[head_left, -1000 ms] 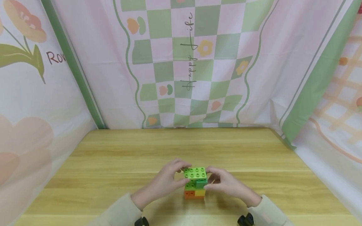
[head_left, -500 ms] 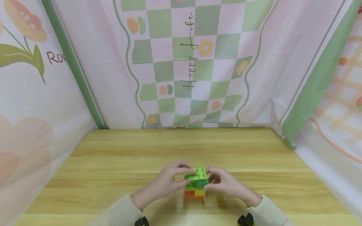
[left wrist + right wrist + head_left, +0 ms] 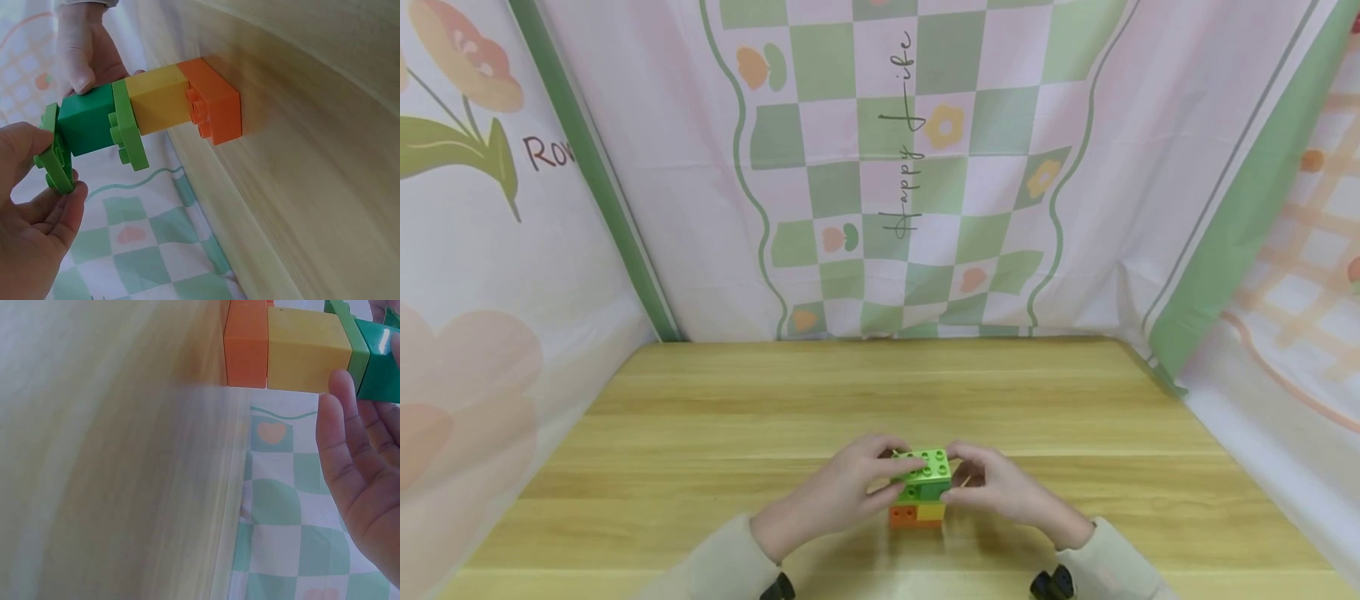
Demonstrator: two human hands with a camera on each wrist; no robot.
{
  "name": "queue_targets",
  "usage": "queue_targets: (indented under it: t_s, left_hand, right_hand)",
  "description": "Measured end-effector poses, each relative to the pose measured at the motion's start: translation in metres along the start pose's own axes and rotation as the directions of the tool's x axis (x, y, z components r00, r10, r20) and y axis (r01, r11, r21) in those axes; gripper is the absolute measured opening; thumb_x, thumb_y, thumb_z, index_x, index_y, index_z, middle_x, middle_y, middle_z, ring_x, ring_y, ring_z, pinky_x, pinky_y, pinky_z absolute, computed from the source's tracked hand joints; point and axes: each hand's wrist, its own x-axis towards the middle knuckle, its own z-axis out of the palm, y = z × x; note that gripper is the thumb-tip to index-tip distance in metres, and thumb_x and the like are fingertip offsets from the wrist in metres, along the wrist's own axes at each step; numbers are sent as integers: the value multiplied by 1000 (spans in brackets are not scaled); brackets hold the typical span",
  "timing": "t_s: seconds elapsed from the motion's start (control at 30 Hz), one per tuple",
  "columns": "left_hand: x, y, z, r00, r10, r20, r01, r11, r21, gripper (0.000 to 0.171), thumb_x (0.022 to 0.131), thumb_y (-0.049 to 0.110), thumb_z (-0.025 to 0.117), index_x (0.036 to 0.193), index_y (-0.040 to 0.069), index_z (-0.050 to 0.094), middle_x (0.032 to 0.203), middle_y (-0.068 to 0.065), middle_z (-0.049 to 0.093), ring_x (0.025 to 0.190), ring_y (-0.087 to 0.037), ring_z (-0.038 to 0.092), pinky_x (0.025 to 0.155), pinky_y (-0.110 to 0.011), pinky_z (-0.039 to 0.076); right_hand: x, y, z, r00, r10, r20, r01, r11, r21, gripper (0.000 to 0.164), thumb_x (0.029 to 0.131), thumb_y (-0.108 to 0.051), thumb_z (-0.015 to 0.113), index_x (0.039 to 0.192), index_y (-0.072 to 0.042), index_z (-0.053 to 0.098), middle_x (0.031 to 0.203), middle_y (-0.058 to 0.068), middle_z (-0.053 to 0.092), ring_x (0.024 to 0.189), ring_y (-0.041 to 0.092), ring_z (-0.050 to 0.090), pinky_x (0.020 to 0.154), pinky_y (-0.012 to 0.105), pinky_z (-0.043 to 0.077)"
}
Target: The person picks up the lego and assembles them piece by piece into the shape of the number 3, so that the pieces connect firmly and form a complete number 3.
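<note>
A short tower of large toy bricks stands on the table before me. From the bottom up, it has an orange brick [image 3: 220, 106], a yellow block [image 3: 157, 100], a flat light green brick [image 3: 130, 128] and a dark green block [image 3: 86, 122]. My left hand [image 3: 856, 482] pinches another flat light green brick [image 3: 937, 465] at the tower's top, index finger lying across its studs. In the left wrist view this brick sits slightly tilted against the dark green block. On the other side, my right hand [image 3: 996, 485] grips the dark green block between thumb and fingers.
The wooden table [image 3: 700, 433] stretches out around the tower. A printed cloth [image 3: 895, 292] hangs behind its far edge, with more cloth along the left and right sides. Dark wrist devices show at both sleeves.
My left index finger has moved onto the studs of the top light green brick, and that brick has shifted slightly down and right. The right hand and lower bricks have stayed put.
</note>
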Motion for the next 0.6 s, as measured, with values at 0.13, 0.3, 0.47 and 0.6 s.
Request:
queue_targets:
  t_s: [0.13,0.3,0.47,0.6]
  left_hand:
    - [1,0,-1,999,34,12,-34,999,31,36,86,10,65,121,13,61,114,-7,55,99,-15,52,83,-15,42]
    - [2,1,-3,998,50,41,-52,997,51,36,86,9,64,122,12,60,114,-8,55,102,-16,51,86,-18,42]
    - [4,2,-4,996,68,56,-72,995,71,35,87,7,62,121,11,61,115,-10,55,103,-17,51,88,-21,42]
    - [5,3,-5,995,78,58,-82,993,81,34,86,6,62,121,10,61,114,-11,55,103,-18,51,89,-22,42]
  right_hand:
    - [0,0,0,1000,-3,-6,3,1000,-4,34,85,-11,65,116,-2,55,95,8,60,79,22,59,68,33,53]
    - [0,-1,0,1000,0,-7,0,1000,-10,32,85,-11,65,114,-3,55,95,7,60,79,22,59,68,33,52]
    - [0,-2,0,1000,-9,-5,9,1000,-17,30,86,-12,64,113,-4,56,94,6,60,79,20,59,68,33,52]
    - [0,-1,1,1000,-20,-11,19,999,-30,29,85,-12,65,112,-5,56,94,4,61,79,20,59,68,33,52]
